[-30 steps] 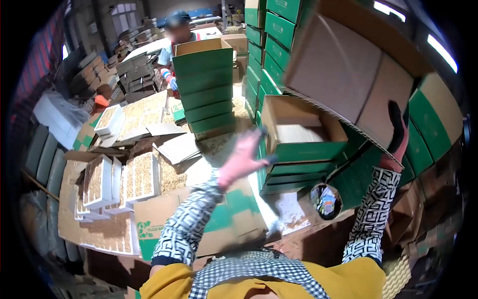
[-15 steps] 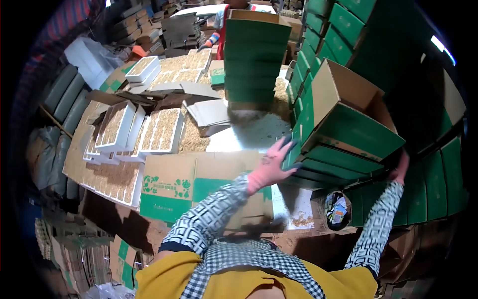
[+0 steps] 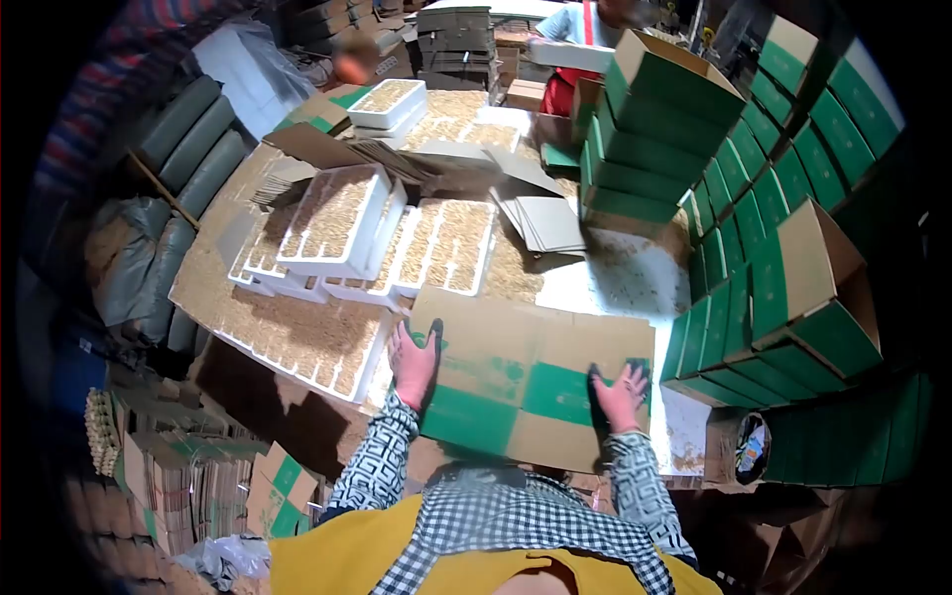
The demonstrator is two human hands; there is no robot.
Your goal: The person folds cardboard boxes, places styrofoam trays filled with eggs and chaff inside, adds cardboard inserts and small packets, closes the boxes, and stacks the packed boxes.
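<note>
The left hand [image 3: 416, 364] spreads wide at the left edge of a flat brown-and-green rectangular cardboard piece [image 3: 526, 382], thumb apart from the fingers; the right hand [image 3: 621, 397] rests, fingers splayed, near its right edge. The cardboard lies at the near side of the counter [image 3: 627, 283]. Beyond its left corner stand rectangular white trays [image 3: 337, 223] of pale, grainy-looking contents, hard to make out; open green cardboard boxes [image 3: 808, 297] are stacked to the right.
</note>
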